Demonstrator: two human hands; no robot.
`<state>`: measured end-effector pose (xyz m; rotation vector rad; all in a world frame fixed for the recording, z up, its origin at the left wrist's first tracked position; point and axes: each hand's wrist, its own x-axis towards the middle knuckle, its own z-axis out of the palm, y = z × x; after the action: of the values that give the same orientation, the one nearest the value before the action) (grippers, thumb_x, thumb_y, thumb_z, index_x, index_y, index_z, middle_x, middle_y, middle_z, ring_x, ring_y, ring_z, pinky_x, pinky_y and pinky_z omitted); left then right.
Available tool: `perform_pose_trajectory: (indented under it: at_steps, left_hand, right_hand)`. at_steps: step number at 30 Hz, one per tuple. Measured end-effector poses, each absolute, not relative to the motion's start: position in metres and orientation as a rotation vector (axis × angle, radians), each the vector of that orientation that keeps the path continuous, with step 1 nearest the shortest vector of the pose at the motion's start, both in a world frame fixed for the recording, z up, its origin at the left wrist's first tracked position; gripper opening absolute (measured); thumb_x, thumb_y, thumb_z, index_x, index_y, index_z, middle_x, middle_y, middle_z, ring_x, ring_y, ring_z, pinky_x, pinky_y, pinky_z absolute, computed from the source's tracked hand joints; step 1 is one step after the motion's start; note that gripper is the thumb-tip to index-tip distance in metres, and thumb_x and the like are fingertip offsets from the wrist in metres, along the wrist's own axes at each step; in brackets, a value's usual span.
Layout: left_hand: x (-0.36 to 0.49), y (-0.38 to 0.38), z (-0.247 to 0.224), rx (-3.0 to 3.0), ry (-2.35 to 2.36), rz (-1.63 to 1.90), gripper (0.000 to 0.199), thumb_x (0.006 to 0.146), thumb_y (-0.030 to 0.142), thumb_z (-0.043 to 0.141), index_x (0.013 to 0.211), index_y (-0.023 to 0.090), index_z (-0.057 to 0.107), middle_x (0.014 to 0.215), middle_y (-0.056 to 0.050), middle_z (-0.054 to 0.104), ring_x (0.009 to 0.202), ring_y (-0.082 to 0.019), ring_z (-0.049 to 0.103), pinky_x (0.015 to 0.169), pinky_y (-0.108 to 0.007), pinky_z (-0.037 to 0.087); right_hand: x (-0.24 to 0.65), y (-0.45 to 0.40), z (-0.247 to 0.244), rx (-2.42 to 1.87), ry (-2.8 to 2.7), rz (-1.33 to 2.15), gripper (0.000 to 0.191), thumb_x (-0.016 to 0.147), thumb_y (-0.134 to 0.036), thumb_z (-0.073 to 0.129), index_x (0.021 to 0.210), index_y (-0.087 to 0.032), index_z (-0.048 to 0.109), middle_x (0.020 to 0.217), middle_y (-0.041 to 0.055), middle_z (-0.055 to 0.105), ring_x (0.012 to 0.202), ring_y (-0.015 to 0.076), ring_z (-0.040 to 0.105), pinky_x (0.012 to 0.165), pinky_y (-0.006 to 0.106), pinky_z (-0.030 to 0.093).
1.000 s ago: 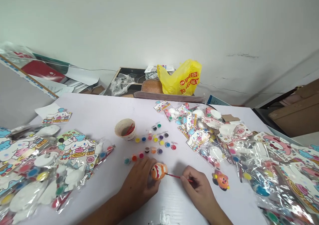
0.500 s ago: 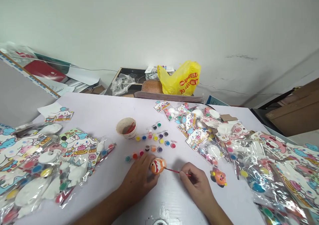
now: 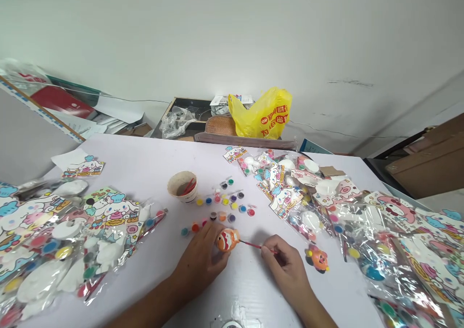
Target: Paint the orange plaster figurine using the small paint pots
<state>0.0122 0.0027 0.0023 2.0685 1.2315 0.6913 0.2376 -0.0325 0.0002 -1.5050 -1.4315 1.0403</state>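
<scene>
Near the front middle of the table, my left hand (image 3: pixel 203 255) grips a small orange figurine (image 3: pixel 227 240) with white and red markings. My right hand (image 3: pixel 284 260) pinches a thin red paintbrush (image 3: pixel 253 245), its dark tip pointing left, right beside the figurine; whether they touch is too small to tell. Small paint pots (image 3: pixel 225 202) of several colours stand in rows beyond my hands. To their left is a white cup (image 3: pixel 187 196) holding murky liquid and red sticks. A painted orange pig figurine (image 3: pixel 318 258) lies to the right of my right hand.
Clear packets with white figures and paints cover the table's left side (image 3: pixel 68 241) and right side (image 3: pixel 377 241). A card (image 3: pixel 87 167) lies at the back left. Beyond the far edge are a yellow plastic bag (image 3: pixel 266 115) and a dark tray (image 3: pixel 163 120) with crumpled plastic.
The orange figurine has shifted slightly left and up with my left hand. A small gap now shows between the figurine and the brush tip. My right hand has barely moved.
</scene>
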Motion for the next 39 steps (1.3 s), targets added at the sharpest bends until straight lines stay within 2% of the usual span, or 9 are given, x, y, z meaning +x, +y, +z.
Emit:
perform_pose_trajectory:
  at_steps: [6,12,19,23,26,34,39]
  left_hand:
    - [0.013,0.003,-0.001,2.071,1.258,0.72,0.031,0.083,0.017,0.055,0.113,0.023,0.053,0.109,-0.007,0.062,0.102,-0.025,0.059,0.089,-0.041,0.051]
    - [0.016,0.004,-0.01,2.086,1.305,0.782,0.037,0.082,0.022,0.056,0.119,0.02,0.052,0.112,-0.01,0.062,0.108,-0.028,0.059,0.091,-0.044,0.05]
    - [0.018,0.004,-0.011,2.107,1.351,0.817,0.039,0.08,0.02,0.059,0.118,0.02,0.049,0.116,-0.01,0.058,0.114,-0.027,0.056,0.096,-0.043,0.048]
    - [0.018,0.005,-0.009,2.116,1.368,0.801,0.042,0.08,0.02,0.061,0.12,0.022,0.049,0.12,-0.007,0.056,0.114,-0.025,0.055,0.092,-0.038,0.049]
    - [0.018,0.007,-0.008,2.122,1.374,0.802,0.037,0.082,0.021,0.061,0.117,0.023,0.05,0.118,-0.006,0.058,0.111,-0.024,0.057,0.091,-0.037,0.048]
    - [0.018,0.01,-0.005,2.108,1.415,0.813,0.034,0.08,0.021,0.062,0.112,0.023,0.052,0.114,-0.005,0.06,0.105,-0.024,0.06,0.088,-0.036,0.048]
    - [0.019,0.009,-0.006,2.093,1.404,0.799,0.036,0.079,0.019,0.06,0.114,0.022,0.051,0.116,-0.006,0.06,0.107,-0.024,0.059,0.089,-0.037,0.048]
  right_hand:
    - [0.241,-0.031,-0.005,-1.51,-1.49,1.062,0.034,0.092,-0.046,0.053,0.071,-0.02,0.052,0.063,-0.0034,0.039,0.058,0.0137,0.039,0.053,0.024,0.033]
    - [0.241,-0.03,-0.005,-1.506,-1.461,1.051,0.035,0.092,-0.049,0.052,0.072,-0.02,0.054,0.061,-0.0034,0.045,0.057,0.0134,0.04,0.054,0.025,0.033]
    - [0.238,-0.028,0.0,-1.443,-1.44,0.963,0.034,0.09,-0.048,0.056,0.072,-0.019,0.055,0.064,-0.0021,0.051,0.059,0.0135,0.044,0.056,0.026,0.033]
    - [0.238,-0.029,-0.001,-1.409,-1.423,0.948,0.033,0.089,-0.048,0.058,0.073,-0.019,0.055,0.063,-0.0029,0.051,0.056,0.0123,0.041,0.054,0.025,0.032]
    - [0.236,-0.027,-0.003,-1.39,-1.408,0.934,0.035,0.087,-0.05,0.059,0.073,-0.019,0.055,0.062,-0.0031,0.051,0.055,0.0121,0.04,0.052,0.025,0.031]
    - [0.232,-0.015,-0.004,-1.334,-1.398,0.932,0.036,0.085,-0.052,0.059,0.071,-0.02,0.052,0.058,-0.0051,0.044,0.053,0.0122,0.037,0.051,0.025,0.029]
    - [0.236,-0.012,-0.008,-1.317,-1.385,0.981,0.034,0.088,-0.051,0.056,0.072,-0.021,0.05,0.058,-0.0063,0.039,0.053,0.0122,0.034,0.051,0.025,0.026]
